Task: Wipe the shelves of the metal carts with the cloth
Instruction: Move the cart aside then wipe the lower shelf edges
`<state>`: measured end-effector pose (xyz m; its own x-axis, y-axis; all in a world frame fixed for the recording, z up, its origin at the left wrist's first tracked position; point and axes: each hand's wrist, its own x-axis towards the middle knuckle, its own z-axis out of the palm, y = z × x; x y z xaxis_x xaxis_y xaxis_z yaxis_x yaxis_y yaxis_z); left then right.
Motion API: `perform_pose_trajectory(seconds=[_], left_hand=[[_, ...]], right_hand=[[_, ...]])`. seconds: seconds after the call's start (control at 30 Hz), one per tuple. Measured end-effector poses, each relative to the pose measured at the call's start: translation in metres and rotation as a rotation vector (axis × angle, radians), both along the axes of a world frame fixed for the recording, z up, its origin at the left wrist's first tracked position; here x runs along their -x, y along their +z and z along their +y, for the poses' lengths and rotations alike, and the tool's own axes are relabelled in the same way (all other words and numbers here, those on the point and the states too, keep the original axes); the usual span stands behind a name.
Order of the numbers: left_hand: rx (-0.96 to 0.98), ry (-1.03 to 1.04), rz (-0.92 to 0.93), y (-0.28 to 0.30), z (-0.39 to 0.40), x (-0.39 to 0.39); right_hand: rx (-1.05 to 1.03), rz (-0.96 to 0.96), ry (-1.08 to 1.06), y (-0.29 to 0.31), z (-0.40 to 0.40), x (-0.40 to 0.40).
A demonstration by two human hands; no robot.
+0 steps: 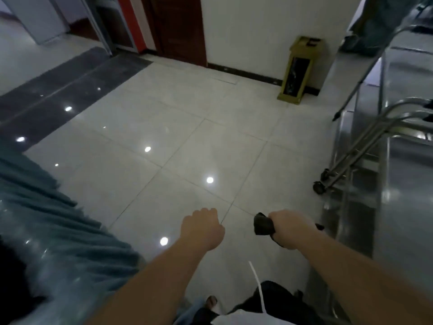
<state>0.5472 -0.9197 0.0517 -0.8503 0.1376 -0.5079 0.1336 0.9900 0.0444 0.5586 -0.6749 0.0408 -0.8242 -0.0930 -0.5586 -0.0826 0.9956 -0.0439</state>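
Note:
My right hand (289,228) grips a dark crumpled cloth (263,224), which sticks out to the left of my fist above the tiled floor. My left hand (201,227) hangs beside it with its fingers curled under and nothing in it. The metal carts (403,179) stand along the right edge of the view, their shiny steel shelves and tubular handles (396,109) to the right of my right hand. Neither hand touches a cart.
A gold-coloured waste bin (301,71) stands against the white wall at the back. A dark wooden door (178,26) is at the top middle. A teal fabric (46,226) fills the lower left. Cart castors (319,186) rest on the pale glossy floor.

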Motion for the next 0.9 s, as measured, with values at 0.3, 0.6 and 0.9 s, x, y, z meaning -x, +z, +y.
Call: perform_pose_trajectory(seconds=[0.3,0.6,0.9], left_hand=[[0.018,-0.272,-0.04,-0.014,0.093,0.134],[-0.053,-0.281,-0.057,0.001,0.197,0.261],[-0.018,-0.531,-0.093,-0.019,0.311,0.372]], right_hand=[[0.066,-0.099,-0.405,-0.031,0.092,0.061],[0.174,-0.151,-0.618,-0.029,0.196,0.162],[0.077,-0.166,-0.728,-0.04,0.265,0.223]])
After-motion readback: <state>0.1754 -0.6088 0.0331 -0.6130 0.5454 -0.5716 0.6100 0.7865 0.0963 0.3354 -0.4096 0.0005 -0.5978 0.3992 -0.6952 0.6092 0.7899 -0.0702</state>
